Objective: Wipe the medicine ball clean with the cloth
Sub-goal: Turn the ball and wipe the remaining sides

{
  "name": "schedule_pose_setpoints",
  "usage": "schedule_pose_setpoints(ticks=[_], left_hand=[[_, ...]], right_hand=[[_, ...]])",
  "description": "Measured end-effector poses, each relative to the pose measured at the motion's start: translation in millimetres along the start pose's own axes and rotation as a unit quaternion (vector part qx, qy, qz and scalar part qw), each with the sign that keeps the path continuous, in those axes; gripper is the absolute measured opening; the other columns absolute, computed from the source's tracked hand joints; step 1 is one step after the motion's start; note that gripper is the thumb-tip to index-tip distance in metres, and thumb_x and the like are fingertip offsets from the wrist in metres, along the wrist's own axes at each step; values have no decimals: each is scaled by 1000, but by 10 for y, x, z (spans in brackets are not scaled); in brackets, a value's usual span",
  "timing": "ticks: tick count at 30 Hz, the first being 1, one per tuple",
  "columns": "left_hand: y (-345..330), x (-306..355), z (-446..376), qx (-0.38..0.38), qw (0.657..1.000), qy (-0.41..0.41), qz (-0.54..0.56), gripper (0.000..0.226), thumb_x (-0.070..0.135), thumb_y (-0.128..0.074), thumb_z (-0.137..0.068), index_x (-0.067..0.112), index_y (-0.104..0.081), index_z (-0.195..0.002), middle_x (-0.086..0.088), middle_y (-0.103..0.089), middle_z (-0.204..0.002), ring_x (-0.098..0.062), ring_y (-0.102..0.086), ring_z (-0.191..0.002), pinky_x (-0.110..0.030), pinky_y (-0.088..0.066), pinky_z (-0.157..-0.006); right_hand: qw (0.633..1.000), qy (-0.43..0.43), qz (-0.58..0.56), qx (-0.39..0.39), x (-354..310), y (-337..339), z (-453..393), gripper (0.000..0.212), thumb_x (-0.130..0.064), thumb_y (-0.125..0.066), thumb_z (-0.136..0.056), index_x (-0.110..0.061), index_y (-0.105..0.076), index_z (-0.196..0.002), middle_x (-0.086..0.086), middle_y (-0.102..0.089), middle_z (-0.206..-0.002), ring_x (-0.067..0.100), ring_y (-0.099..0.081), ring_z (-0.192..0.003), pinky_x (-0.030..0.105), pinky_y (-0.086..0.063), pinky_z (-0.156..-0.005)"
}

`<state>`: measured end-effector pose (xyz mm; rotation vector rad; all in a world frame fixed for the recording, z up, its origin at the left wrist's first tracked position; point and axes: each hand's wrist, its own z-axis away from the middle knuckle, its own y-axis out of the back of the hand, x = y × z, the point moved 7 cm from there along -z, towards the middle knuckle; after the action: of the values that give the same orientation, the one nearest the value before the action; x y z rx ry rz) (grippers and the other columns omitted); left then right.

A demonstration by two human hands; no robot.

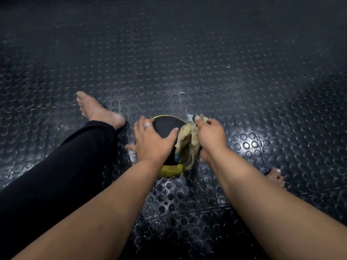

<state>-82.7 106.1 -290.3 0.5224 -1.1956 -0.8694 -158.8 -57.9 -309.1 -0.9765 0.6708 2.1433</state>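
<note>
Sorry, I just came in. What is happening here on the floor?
A person sits on a studded black floor and is cleaning a black and yellow ball that rests on it. The left hand lies spread over the ball's left side and steadies it. The right hand grips a crumpled yellowish cloth against the ball's right side. A bare foot lies to the left of the ball.
</note>
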Motion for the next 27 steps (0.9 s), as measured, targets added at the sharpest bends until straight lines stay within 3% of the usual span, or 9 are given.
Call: schedule_pose_setpoints(ticks=[2, 5, 9, 12, 16, 20, 22, 25, 27], left_hand=[[-19, 80, 72, 20, 999, -42, -26, 66, 57, -59, -85, 24, -43, -139, 3, -33, -153, -19, -23, -145, -63, -14, -115], [-60, 90, 140, 25, 997, -64, -33, 57, 50, -53, -91, 23, -43, -141, 3, -35, -153, -18, -23, -145, -56, -13, -118], [-70, 84, 158, 21, 996, -86, -32, 51, 44, -50, -93, 22, -46, -139, 2, -39, -151, -18, -26, -144, -54, -16, -117], [-30, 63, 114, 20, 997, -75, -11, 46, 41, -49, -95, 20, -49, -136, 2, -42, -149, -19, -30, -142, -55, -20, -115], [8, 41, 108, 11, 997, -76, -3, 42, 38, -48, -96, 19, -51, -133, 1, -46, -145, -21, -33, -139, -55, -24, -114], [64, 50, 9, 6, 1000, -14, 12, 27, 33, -45, -98, 21, -55, -120, 2, -52, -132, -21, -38, -130, -52, -29, -109], [82, 106, -67, 2, 1000, 8, 9, 21, 32, -45, -97, 23, -55, -114, 3, -52, -127, -21, -39, -126, -48, -33, -104], [69, 162, -133, 7, 1000, 13, -3, 16, 31, -45, -96, 24, -54, -108, 1, -54, -123, -21, -42, -123, -44, -32, -100], [52, 147, -113, 19, 1000, 6, -6, 16, 31, -46, -96, 24, -54, -107, 1, -55, -121, -22, -43, -122, -44, -32, -103]], right_hand=[[999, 11, 19, -37, -149, -29, 36, 21, -35, -67, -83, -17, -60, -91, 9, -70, -89, 27, -68, -84, 45, -55, -83], [998, 48, 28, -36, -522, 121, 41, 11, -16, -74, -78, -14, -63, -79, 11, -71, -87, 22, -67, -75, 39, -56, -77], [962, 217, 159, 49, -1070, 382, 128, 33, -9, -67, -79, -13, -65, -112, -6, -67, -91, 8, -64, -76, 19, -53, -66], [939, 240, 245, -11, -827, 153, 256, 49, -3, -65, -78, -14, -57, -125, -7, -61, -102, 6, -59, -88, 11, -44, -75], [927, 264, 258, -72, -401, -63, 526, 51, 1, -61, -78, -20, -55, -124, -8, -52, -117, 10, -53, -110, 29, -44, -101], [889, 312, 327, -79, -344, -87, 787, 43, -7, -57, -80, -23, -55, -119, -16, -48, -108, 6, -41, -107, 11, -31, -94], [901, 297, 309, -71, -348, -31, 812, 38, -9, -55, -81, -23, -57, -116, -16, -49, -105, 8, -44, -108, 13, -33, -94], [928, 256, 262, -59, -246, -20, 653, 31, -10, -53, -84, -23, -59, -111, -8, -58, -104, 14, -54, -102, 30, -46, -90], [947, 218, 236, -28, -128, -2, 386, 30, -9, -50, -86, -19, -60, -113, 2, -61, -108, 20, -57, -102, 30, -47, -90]])
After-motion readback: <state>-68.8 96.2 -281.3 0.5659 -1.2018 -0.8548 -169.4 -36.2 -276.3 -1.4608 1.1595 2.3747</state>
